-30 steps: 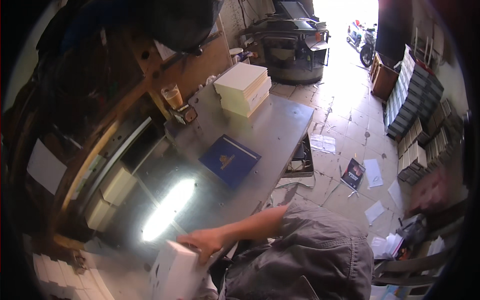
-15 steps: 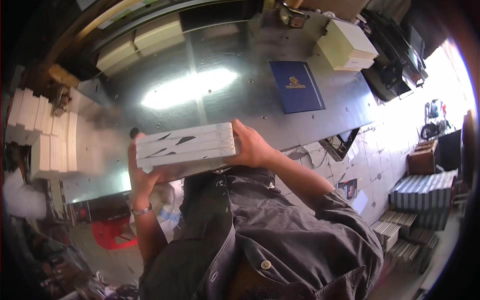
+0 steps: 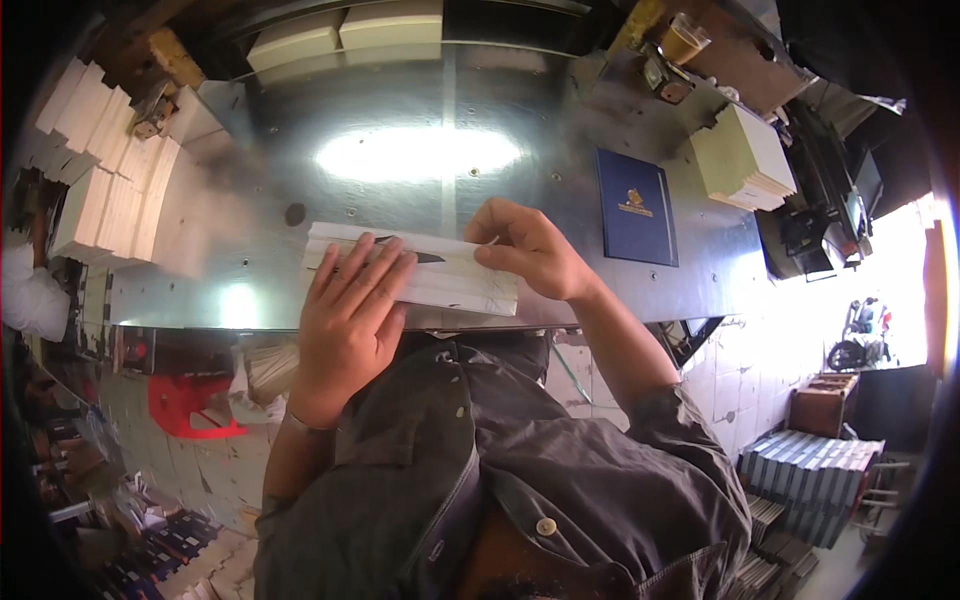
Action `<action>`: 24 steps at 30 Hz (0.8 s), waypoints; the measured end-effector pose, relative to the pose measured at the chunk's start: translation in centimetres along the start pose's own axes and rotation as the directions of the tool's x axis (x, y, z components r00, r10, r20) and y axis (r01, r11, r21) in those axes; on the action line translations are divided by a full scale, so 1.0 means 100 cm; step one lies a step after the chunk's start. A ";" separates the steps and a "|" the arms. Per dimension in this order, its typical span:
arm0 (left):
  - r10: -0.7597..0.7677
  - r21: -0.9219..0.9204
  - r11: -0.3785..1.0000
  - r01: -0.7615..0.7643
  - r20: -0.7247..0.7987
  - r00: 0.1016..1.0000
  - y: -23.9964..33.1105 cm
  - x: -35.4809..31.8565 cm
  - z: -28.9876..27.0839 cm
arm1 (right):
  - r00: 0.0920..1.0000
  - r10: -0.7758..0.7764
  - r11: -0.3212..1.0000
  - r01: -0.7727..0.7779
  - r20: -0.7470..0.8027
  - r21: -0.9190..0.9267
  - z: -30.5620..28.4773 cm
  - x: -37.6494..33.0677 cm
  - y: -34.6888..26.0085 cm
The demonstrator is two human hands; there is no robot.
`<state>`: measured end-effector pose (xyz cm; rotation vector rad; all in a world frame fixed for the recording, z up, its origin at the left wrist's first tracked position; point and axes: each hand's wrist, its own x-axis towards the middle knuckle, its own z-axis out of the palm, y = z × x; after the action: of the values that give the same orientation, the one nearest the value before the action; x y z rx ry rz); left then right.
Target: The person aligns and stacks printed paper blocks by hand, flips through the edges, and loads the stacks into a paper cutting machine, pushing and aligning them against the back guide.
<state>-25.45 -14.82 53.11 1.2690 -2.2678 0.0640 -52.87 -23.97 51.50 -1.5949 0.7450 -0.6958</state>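
Observation:
A short stack of white book blocks point(image 3: 455, 282), bare page edges with dark marks on them, lies at the near edge of the metal-topped table point(image 3: 390, 95). My left hand point(image 3: 352, 305) rests on it with fingers stretched out across the left half. At its right end, my right hand point(image 3: 535, 250) has thumb and curled fingers closed on the far corner of a book block; the fingertips are partly hidden. To the right of that hand lies a dark blue hard cover point(image 3: 638, 210) with a gold emblem, flat on the table.
Stacks of white book blocks point(image 3: 110, 210) stand at the left, and a cream paper stack point(image 3: 740, 160) at the right. Two more paper stacks point(image 3: 390, 25) sit at the back. A glass of brown drink point(image 3: 684, 40) stands far right. Below are a red plastic stool point(image 3: 190, 405) and striped book piles point(image 3: 805, 475).
The book blocks, held up between both hands before, now lie lower on the table edge. My left hand has moved from their left end onto them; the right has shifted to the far corner.

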 end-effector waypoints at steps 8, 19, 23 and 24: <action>-0.001 -0.028 1.000 -0.001 -0.040 0.999 -0.001 0.002 0.003 | 0.969 -0.164 0.891 0.066 -0.183 -0.449 -0.011 0.013 -0.029; -0.028 -0.060 0.998 0.024 -0.060 0.998 0.003 -0.004 0.004 | 0.990 0.039 0.933 0.014 0.138 -0.361 0.006 0.030 -0.045; -0.079 -0.015 0.997 0.078 -0.089 0.993 0.008 -0.006 0.002 | 0.981 0.080 0.943 -0.016 0.179 -0.332 0.004 0.030 -0.039; -0.086 -0.014 0.996 0.085 -0.089 0.992 0.009 -0.006 0.002 | 0.979 0.082 0.943 -0.016 0.186 -0.331 0.005 0.030 -0.041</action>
<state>-26.00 -13.93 52.83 1.3294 -2.1328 0.0770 -50.24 -25.58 55.62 -1.9102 0.7793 -0.3807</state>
